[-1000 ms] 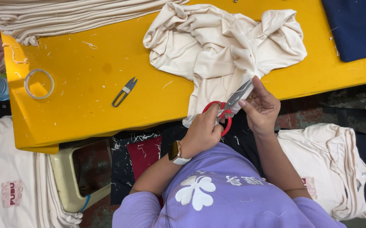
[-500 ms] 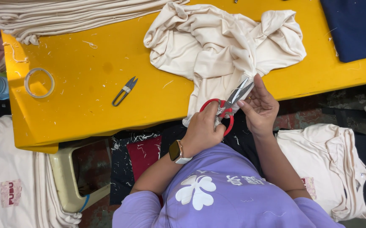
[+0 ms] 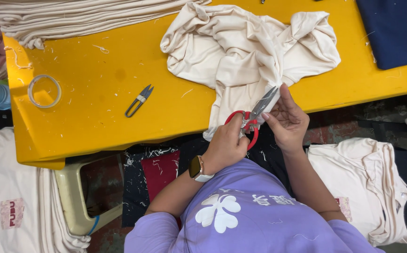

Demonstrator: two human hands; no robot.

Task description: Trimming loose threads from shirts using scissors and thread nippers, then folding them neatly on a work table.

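Across a yellow table [image 3: 95,136], the left hand [image 3: 226,146] is gripping red-handled scissors [image 3: 252,117] while right hand [image 3: 288,121] fingers are pinching the soft, light, limp cream garment [image 3: 241,51] at its near hem.

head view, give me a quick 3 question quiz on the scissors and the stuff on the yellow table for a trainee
1. True or false: the left hand grips the red-handled scissors.
2. What does the right hand touch? A) the small thread snips B) the tape ring C) the cream garment by the scissor blades
3. Which lies nearer the cream garment on the yellow table: the small thread snips or the tape ring?

Key
1. True: its fingers sit in the red handles.
2. C.
3. The small thread snips; the tape ring lies further out, near the table's left end.
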